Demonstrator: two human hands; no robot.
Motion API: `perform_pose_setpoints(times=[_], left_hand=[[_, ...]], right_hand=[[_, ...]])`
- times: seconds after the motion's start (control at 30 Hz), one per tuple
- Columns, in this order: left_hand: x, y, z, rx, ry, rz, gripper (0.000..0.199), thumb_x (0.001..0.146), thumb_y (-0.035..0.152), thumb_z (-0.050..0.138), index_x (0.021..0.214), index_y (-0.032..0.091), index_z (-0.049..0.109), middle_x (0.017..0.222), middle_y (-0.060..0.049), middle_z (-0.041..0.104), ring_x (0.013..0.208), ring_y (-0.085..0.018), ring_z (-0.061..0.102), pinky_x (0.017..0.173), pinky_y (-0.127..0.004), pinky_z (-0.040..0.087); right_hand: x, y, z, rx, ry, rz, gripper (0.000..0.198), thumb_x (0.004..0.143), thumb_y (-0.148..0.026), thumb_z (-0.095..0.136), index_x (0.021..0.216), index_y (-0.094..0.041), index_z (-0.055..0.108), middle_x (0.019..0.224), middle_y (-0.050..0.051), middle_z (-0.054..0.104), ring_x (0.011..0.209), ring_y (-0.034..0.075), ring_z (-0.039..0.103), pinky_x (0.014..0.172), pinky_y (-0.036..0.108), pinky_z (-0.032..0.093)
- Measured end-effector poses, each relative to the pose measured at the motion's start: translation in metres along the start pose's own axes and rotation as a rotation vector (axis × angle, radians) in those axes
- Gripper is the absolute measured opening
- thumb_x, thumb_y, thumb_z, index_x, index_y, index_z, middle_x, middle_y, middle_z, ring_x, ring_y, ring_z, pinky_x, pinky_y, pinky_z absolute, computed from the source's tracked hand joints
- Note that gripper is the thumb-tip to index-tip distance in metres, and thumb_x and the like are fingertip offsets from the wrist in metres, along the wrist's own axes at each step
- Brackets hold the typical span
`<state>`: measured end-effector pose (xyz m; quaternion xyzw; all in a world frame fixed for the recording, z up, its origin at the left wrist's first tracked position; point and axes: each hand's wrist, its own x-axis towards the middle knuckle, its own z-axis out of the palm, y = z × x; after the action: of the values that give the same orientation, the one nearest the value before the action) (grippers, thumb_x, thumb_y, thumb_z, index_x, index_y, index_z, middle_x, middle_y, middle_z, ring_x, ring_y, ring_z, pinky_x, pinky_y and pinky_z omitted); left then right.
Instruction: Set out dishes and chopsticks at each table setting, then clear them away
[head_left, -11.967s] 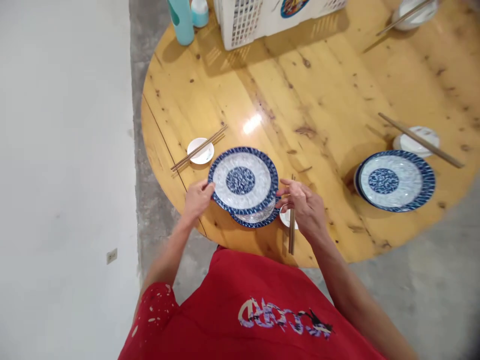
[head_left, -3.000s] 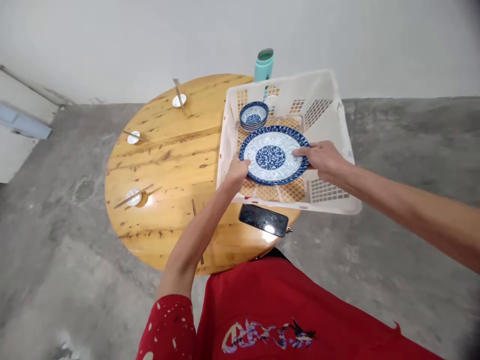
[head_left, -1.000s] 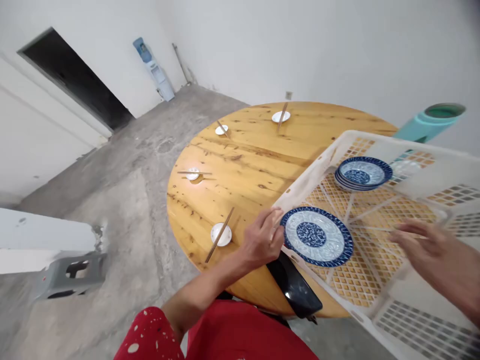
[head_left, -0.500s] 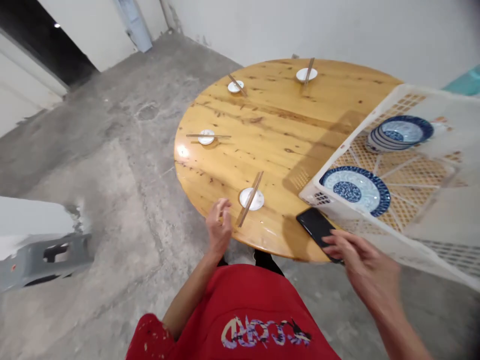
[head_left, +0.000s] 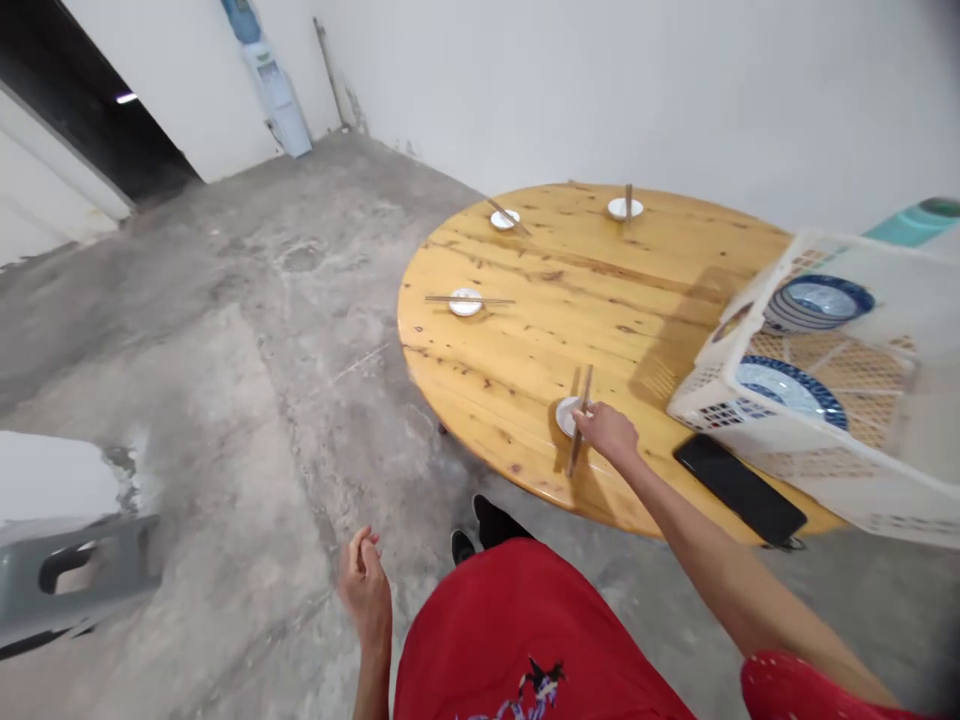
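My right hand (head_left: 611, 432) is closed in a pinch on a pair of brown chopsticks (head_left: 575, 457) at the near side of the round table. The chopsticks lie across a small white saucer (head_left: 565, 418), partly hidden by my fingers. My left hand (head_left: 365, 592) hangs over the floor, away from the table, its fingers loosely curled and apart with nothing in them. Three other white saucers bear chopsticks: one at the left (head_left: 466, 308), one at the far left (head_left: 504, 220) and one at the back (head_left: 619, 209).
A white plastic basket (head_left: 847, 460) at the table's right holds stacked blue-and-white bowls (head_left: 817, 305) and plates (head_left: 795, 390). A black phone (head_left: 739, 487) lies beside it. A grey stool (head_left: 112, 575) stands left on the concrete floor; a water dispenser (head_left: 277, 95) is by the wall.
My right hand has moved left from beside the phone to the chopsticks on the near saucer and pinches them. My left hand has dropped away from the table edge. The view has shifted left.
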<state>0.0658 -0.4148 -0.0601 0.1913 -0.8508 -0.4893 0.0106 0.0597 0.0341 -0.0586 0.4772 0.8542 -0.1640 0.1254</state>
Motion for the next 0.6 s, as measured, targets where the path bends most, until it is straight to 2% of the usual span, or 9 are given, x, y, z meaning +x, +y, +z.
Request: perform_pose_setpoints(times=[0.1,0.17,0.27,0.33,0.4,0.5,0.6], left_hand=[[0.012,0.001,0.009,-0.024,-0.006,-0.038,0.047,0.085,0.053,0.05,0.104,0.016,0.072,0.099,-0.012,0.076,0.087,-0.026,0.074,0.08,-0.04,0.061],[0.024,0.009,0.019,-0.042,-0.036,-0.013,0.046,0.087,0.053,0.049,0.104,0.016,0.072,0.1,-0.013,0.076,0.091,-0.026,0.074,0.08,-0.039,0.06],[0.056,0.027,0.036,-0.031,-0.088,0.063,0.044,0.09,0.051,0.047,0.107,0.017,0.071,0.102,-0.012,0.075,0.095,-0.025,0.073,0.085,-0.039,0.059],[0.085,0.042,0.05,-0.013,-0.122,0.122,0.043,0.092,0.051,0.048,0.106,0.018,0.071,0.102,-0.012,0.075,0.097,-0.025,0.073,0.087,-0.038,0.059],[0.117,0.061,0.065,0.015,-0.156,0.184,0.04,0.093,0.049,0.048,0.105,0.018,0.071,0.101,-0.011,0.075,0.097,-0.024,0.073,0.085,-0.037,0.059],[0.166,0.097,0.091,0.096,-0.262,0.323,0.036,0.097,0.042,0.044,0.105,0.019,0.071,0.101,-0.01,0.074,0.093,-0.022,0.073,0.08,-0.034,0.059],[0.214,0.139,0.122,0.201,-0.426,0.582,0.031,0.099,0.034,0.043,0.107,0.02,0.07,0.099,-0.009,0.074,0.091,-0.02,0.073,0.08,-0.032,0.058]], right_hand=[[0.008,-0.011,0.011,-0.043,-0.03,0.056,0.042,0.097,-0.035,0.048,0.121,-0.01,0.072,0.114,0.024,0.073,0.105,0.035,0.071,0.08,0.038,0.053],[0.012,-0.012,0.017,-0.024,-0.014,0.103,0.042,0.096,-0.031,0.048,0.123,-0.009,0.071,0.111,0.024,0.073,0.102,0.036,0.072,0.077,0.039,0.052],[0.015,-0.006,0.021,0.093,0.114,0.176,0.043,0.095,-0.028,0.045,0.123,-0.007,0.07,0.104,0.025,0.073,0.095,0.037,0.071,0.075,0.041,0.051],[0.015,-0.001,0.02,0.213,0.225,0.221,0.039,0.093,-0.027,0.044,0.113,-0.008,0.072,0.094,0.024,0.073,0.089,0.037,0.069,0.074,0.042,0.049],[0.014,-0.004,0.019,0.38,0.306,0.26,0.03,0.087,-0.026,0.048,0.098,-0.014,0.073,0.082,0.018,0.072,0.08,0.034,0.067,0.071,0.04,0.048],[0.013,-0.033,0.018,0.707,0.305,0.282,0.018,0.08,-0.033,0.054,0.073,-0.021,0.066,0.064,0.008,0.064,0.061,0.025,0.059,0.059,0.035,0.043],[0.027,-0.089,0.017,0.978,0.208,0.261,0.03,0.075,-0.048,0.062,0.062,-0.021,0.059,0.053,0.003,0.054,0.049,0.018,0.046,0.047,0.03,0.034]])
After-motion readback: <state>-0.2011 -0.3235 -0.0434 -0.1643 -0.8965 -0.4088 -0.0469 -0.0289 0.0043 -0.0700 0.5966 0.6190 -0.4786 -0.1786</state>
